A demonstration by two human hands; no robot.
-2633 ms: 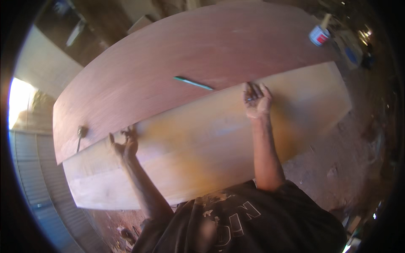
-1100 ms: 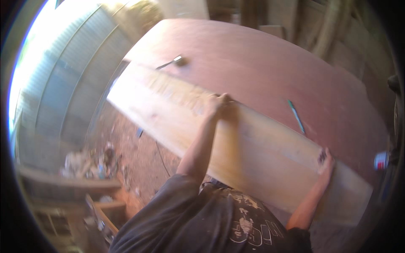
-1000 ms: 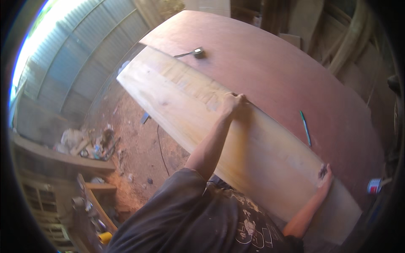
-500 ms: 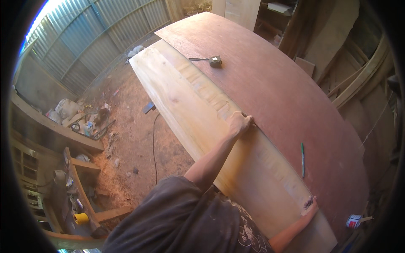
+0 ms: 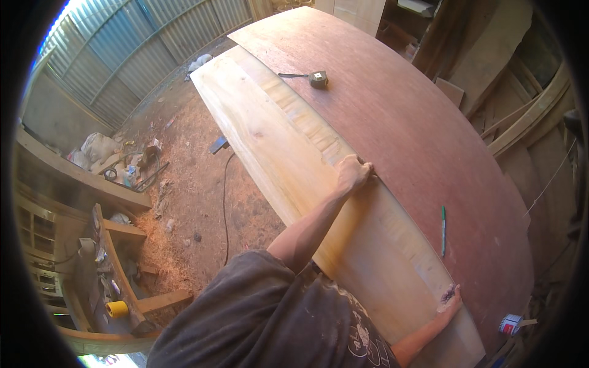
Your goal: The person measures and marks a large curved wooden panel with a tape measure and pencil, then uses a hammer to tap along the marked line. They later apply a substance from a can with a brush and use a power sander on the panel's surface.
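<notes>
A long pale wooden board (image 5: 276, 153) lies over the near side of a large reddish plywood sheet (image 5: 392, 129). My left hand (image 5: 354, 173) is closed on the board's far edge near its middle, fingers curled over the rim where the two meet. Farther right along that same edge, my right hand (image 5: 451, 299) also grips the board, its fingertips partly hidden. A dark tape measure (image 5: 318, 79) with a strap rests on the plywood beyond the board. Nearer my right hand lies a slim green pen (image 5: 443, 231) on the sheet.
A small white tin (image 5: 510, 323) stands at the right end. A cable (image 5: 226, 208) runs over the sawdust-strewn floor (image 5: 190, 165). Wooden frames (image 5: 116, 264) with a yellow roll (image 5: 117, 308) stand at the lower left. Planks (image 5: 491, 55) lean at the right; corrugated sheeting (image 5: 153, 49) stands behind.
The view has shifted slightly, so the tape measure and pen appear a little farther right. Both hands keep their hold on the board's edge.
</notes>
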